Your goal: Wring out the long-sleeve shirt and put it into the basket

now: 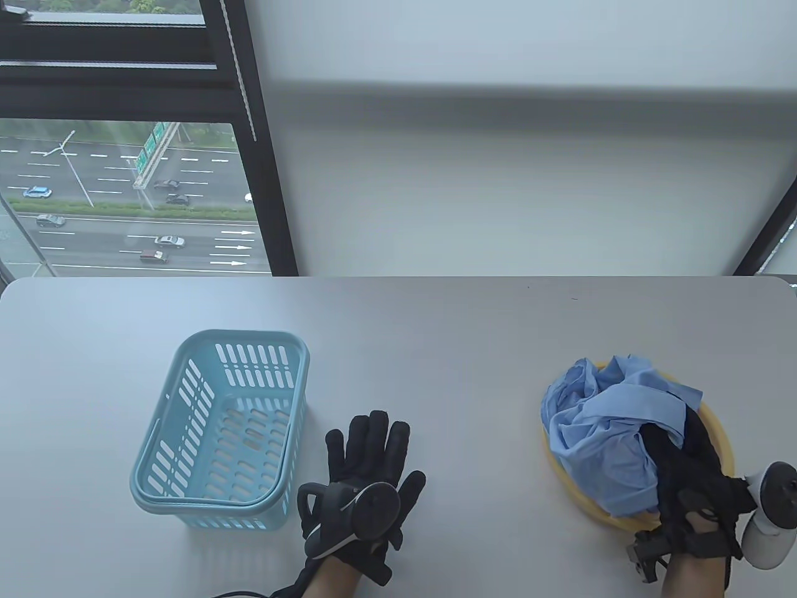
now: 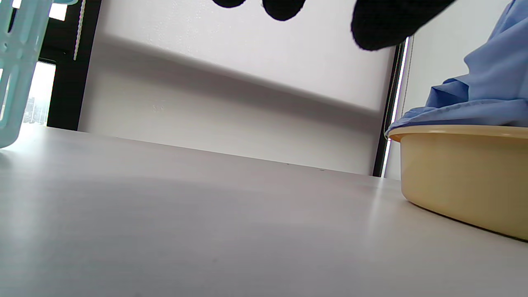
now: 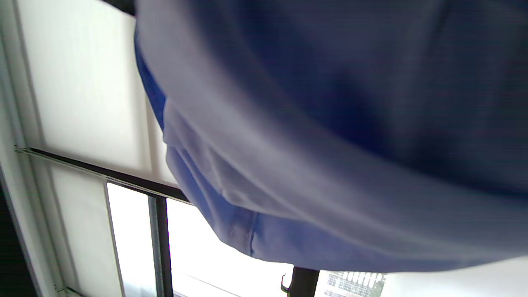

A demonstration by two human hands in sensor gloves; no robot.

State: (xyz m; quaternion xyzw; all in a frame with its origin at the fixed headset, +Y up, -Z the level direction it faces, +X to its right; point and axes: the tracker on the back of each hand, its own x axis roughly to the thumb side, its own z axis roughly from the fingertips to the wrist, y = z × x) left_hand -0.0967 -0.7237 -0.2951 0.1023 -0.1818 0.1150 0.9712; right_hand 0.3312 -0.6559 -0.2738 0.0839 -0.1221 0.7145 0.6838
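A crumpled light-blue long-sleeve shirt is heaped in a round yellow basin at the right of the table. My right hand is dug into the shirt's near right side. Its thumb and fingers are curled into the cloth, with the fingertips hidden under a fold. In the right wrist view the shirt fills the frame. My left hand lies flat on the table with its fingers spread, just right of the empty light-blue slotted basket. The left wrist view shows the fingertips, the basin and the shirt.
The grey table stretches between the basket and the basin. A window and a white blind stand behind its far edge. In the left wrist view, a corner of the basket shows at the left.
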